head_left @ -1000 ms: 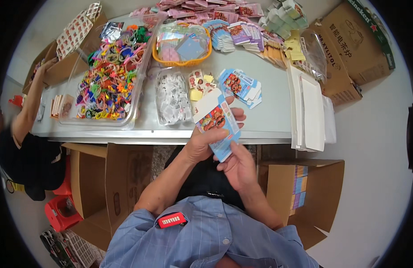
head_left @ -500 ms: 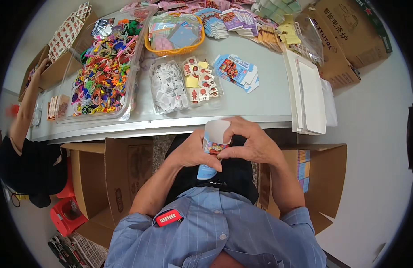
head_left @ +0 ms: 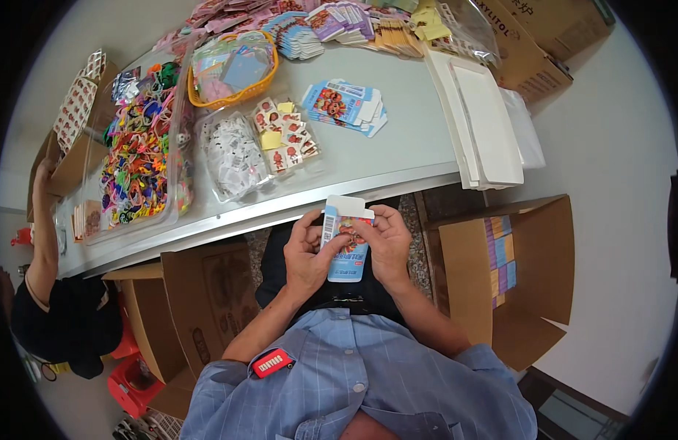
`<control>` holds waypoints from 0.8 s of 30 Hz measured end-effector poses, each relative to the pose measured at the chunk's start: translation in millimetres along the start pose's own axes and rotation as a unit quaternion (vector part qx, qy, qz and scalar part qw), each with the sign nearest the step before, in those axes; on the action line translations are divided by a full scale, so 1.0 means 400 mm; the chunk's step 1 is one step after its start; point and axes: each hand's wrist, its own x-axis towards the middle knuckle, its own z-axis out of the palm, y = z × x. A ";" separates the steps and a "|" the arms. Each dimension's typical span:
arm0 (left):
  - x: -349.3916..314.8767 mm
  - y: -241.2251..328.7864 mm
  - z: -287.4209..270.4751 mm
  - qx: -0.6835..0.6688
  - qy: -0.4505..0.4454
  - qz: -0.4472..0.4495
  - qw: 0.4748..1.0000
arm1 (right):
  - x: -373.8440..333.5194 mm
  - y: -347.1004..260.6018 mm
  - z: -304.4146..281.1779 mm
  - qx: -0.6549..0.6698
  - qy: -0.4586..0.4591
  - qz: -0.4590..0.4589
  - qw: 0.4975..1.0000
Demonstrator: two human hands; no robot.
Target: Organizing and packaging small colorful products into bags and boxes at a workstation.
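A small light-blue printed carton point(head_left: 347, 268) is held upright in front of my lap, its white flap standing up at the far end. My left hand point(head_left: 307, 257) is closed on the carton's left side, thumb on the printed face. On the other side my right hand point(head_left: 387, 246) grips it, thumb also pressed on the front. The fingers behind the carton are partly hidden. Beyond my hands, on the table point(head_left: 398, 139), lies a loose stack of similar flat blue cartons point(head_left: 346, 104).
Clear trays hold colourful bands point(head_left: 137, 161), white slips point(head_left: 236, 158) and picture cards point(head_left: 284, 150). A yellow basket point(head_left: 271, 70) stands behind. White trays point(head_left: 482, 125) sit at the right edge. Open cardboard boxes point(head_left: 467, 271) flank my legs; another person's arm point(head_left: 44, 220) reaches at far left.
The carton was squeezed into an open tube; now it is flatter, with its printed face toward me. My hands have moved to its two sides. The view has shifted right.
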 end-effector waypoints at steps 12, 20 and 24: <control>0.000 -0.103 -0.035 0.010 -0.084 -0.073 0.994 | -0.016 0.073 -0.120 -0.126 -0.080 0.015 0.989; -0.004 -0.137 -0.110 -0.007 -0.207 -0.163 0.965 | -0.039 0.095 -0.171 -0.129 -0.130 0.025 0.983; -0.010 -0.144 -0.094 0.113 -0.167 -0.014 0.979 | -0.066 0.094 -0.159 -0.159 -0.097 -0.006 0.982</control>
